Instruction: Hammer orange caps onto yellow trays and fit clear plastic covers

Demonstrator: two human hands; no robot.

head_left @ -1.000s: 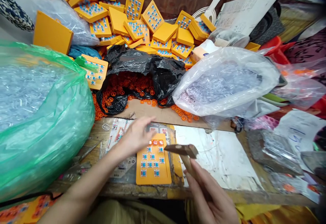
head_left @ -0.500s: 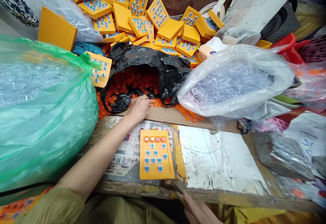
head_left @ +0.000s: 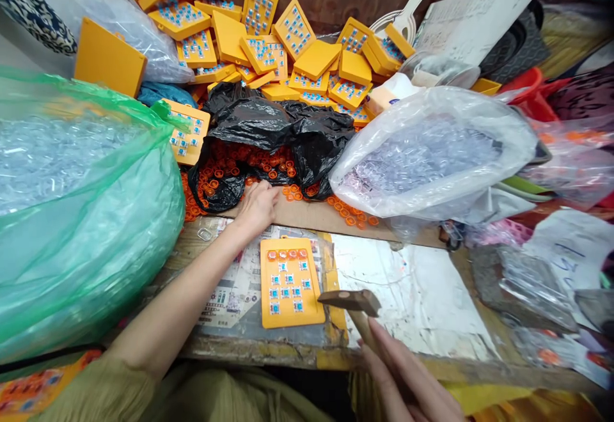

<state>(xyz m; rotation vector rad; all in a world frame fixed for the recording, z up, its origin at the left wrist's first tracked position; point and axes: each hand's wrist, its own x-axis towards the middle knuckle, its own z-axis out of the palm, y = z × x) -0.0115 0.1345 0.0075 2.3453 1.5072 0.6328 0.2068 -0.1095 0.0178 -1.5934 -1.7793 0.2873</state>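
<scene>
My left hand (head_left: 259, 208) lies at the mouth of a black plastic bag (head_left: 259, 121), fingers curled downward. Whatever those fingers hold, if anything, is hidden. Loose orange rings (head_left: 291, 192) spill from the bag beside it. My right hand (head_left: 400, 367) grips the wooden handle of a hammer (head_left: 352, 300), whose head is near the lower right edge of a yellow panel (head_left: 288, 318). The panel lies face up on the bench, with a row of orange rings (head_left: 286, 254) along its top and several blue-and-clear square pieces (head_left: 286, 292) below.
A green bag (head_left: 110, 256) of clear parts bulges at left; a white bag (head_left: 345, 179) of clear parts sits right of the black one. Yellow panels (head_left: 316, 59) are heaped behind. A worn white sheet (head_left: 407, 294) covers the bench at right.
My right hand has brought the hammer up from the bench's front edge to beside the yellow panel. My left hand has shifted slightly left, its fingers more curled.
</scene>
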